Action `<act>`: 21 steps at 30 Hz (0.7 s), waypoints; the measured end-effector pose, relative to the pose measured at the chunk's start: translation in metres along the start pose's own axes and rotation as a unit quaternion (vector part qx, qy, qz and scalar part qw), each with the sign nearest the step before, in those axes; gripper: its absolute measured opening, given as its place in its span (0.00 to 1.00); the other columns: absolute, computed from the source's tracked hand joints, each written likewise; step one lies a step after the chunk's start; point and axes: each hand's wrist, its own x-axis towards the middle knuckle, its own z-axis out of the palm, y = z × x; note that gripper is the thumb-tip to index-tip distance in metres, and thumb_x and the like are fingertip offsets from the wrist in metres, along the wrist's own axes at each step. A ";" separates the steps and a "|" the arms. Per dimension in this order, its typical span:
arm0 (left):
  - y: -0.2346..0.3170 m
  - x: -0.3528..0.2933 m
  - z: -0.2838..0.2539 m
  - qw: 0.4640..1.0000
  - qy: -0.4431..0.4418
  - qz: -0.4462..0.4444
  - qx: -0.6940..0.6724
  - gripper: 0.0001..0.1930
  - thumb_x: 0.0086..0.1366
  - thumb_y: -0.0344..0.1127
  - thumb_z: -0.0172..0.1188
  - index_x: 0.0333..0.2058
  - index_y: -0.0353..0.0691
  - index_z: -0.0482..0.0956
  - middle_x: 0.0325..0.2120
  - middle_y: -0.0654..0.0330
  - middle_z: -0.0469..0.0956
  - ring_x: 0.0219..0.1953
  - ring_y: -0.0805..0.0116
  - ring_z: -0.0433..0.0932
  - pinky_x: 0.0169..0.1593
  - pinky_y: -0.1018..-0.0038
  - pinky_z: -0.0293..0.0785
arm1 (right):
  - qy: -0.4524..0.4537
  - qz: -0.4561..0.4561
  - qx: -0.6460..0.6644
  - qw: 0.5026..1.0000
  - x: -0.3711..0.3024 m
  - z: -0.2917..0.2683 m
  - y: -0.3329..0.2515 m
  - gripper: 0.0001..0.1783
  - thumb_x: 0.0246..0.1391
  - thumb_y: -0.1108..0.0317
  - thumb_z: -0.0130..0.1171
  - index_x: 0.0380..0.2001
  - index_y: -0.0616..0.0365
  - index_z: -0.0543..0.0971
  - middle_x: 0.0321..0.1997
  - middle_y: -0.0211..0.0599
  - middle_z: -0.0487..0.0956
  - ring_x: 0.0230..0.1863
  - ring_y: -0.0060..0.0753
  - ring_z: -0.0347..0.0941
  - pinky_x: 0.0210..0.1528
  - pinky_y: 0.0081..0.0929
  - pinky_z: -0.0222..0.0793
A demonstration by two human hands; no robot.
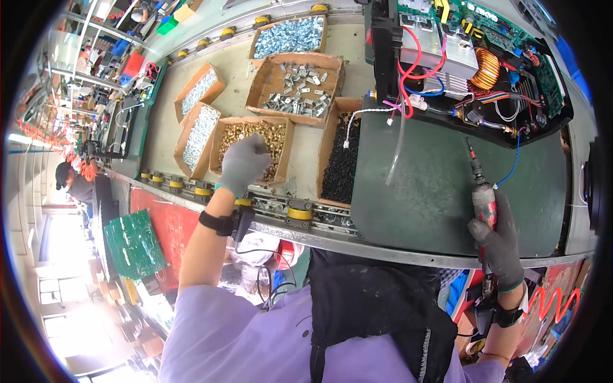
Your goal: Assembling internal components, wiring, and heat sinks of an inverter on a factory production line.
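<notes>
My left hand, in a grey glove, is over a cardboard box of brass-coloured screws. Its fingers are curled closed, and whatever they might hold is hidden. In my gloved right hand is a red and grey power screwdriver, its bit pointing away from me over the green work board. Beyond the bit lies a black device housing with circuit boards, a copper coil and loose wires. A white twisted wire pair and a clear tube hang from the housing's left side.
Other cardboard boxes hold bluish screws, metal clips, black screws and small silvery parts. A roller rail runs along the bench's near edge. A coiled orange hose hangs at right. Another person is far left.
</notes>
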 end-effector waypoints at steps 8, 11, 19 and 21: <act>0.120 -0.042 0.007 0.821 -0.177 0.094 -0.535 0.09 0.59 0.31 0.59 0.37 0.35 0.74 0.30 0.58 0.78 0.27 0.74 0.77 0.32 0.80 0.74 | -0.130 -0.050 0.037 0.990 -0.023 0.023 -0.033 0.42 0.45 0.59 0.70 0.61 0.62 0.63 0.47 0.39 0.74 0.45 0.29 0.70 0.49 0.29 0.68; 0.156 -0.048 0.026 0.755 -0.244 0.079 -0.604 0.09 0.60 0.31 0.58 0.39 0.36 0.72 0.36 0.56 0.77 0.29 0.73 0.77 0.33 0.79 0.75 | -0.177 -0.074 0.010 0.981 -0.030 0.028 -0.041 0.43 0.46 0.63 0.70 0.62 0.61 0.61 0.46 0.42 0.74 0.45 0.33 0.72 0.48 0.30 0.69; 0.203 -0.049 0.061 0.656 -0.351 0.103 -0.661 0.06 0.61 0.30 0.56 0.37 0.37 0.73 0.36 0.54 0.75 0.29 0.71 0.74 0.34 0.74 0.74 | -0.136 -0.102 -0.019 0.985 -0.049 0.021 -0.015 0.45 0.46 0.64 0.72 0.63 0.60 0.59 0.47 0.53 0.75 0.46 0.47 0.77 0.47 0.37 0.71; 0.209 -0.050 0.064 0.653 -0.359 0.106 -0.658 0.06 0.61 0.30 0.56 0.37 0.38 0.72 0.37 0.54 0.74 0.30 0.72 0.74 0.35 0.74 0.73 | -0.129 -0.083 0.000 0.988 -0.051 0.019 -0.013 0.44 0.47 0.63 0.71 0.64 0.60 0.59 0.48 0.54 0.75 0.47 0.48 0.77 0.48 0.37 0.71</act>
